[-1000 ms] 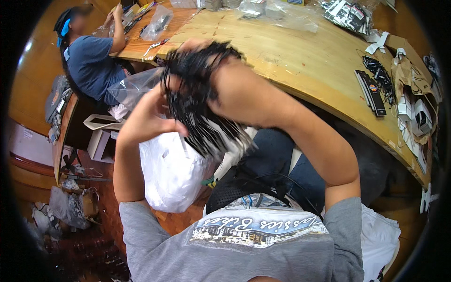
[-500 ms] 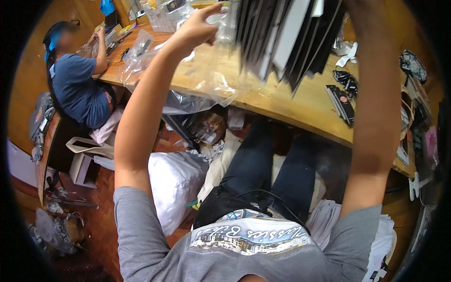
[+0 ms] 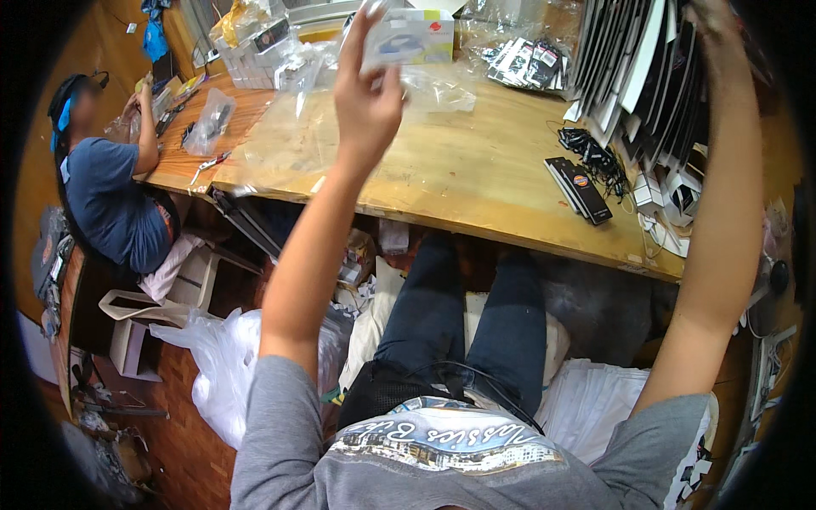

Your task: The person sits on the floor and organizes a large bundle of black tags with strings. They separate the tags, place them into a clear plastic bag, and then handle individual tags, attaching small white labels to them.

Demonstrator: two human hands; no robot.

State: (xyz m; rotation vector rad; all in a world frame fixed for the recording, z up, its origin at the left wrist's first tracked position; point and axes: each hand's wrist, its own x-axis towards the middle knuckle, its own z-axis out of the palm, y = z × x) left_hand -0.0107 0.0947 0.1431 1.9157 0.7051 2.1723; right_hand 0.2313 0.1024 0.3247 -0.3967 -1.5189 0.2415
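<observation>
My left hand (image 3: 371, 106) is raised over the middle of the table, its fingers apart. A pale blur shows at its fingertip; I cannot make out what that is. At the upper right, my right hand (image 3: 716, 32) grips the right side of a stack of thin black and white cards (image 3: 633, 72). The cards hang fanned and tilted over the table's right end, and my right fingertips are partly lost at the picture's edge. Below the stack, on the table, lie a bundle of black cords (image 3: 592, 157) and a few flat black packs (image 3: 580, 189).
The wooden table (image 3: 459, 153) holds a clear plastic sheet (image 3: 289, 140), scissors (image 3: 208, 166), a white basket (image 3: 255, 64), a box (image 3: 416, 38) and bagged small parts (image 3: 527, 64). A person in blue (image 3: 119, 178) sits at the left. White plastic bags (image 3: 225, 365) lie on the floor.
The card stack and my right hand have moved right, from over the table's middle to its right end. My left hand is now apart from the stack. The view has shifted, showing more of the table.
</observation>
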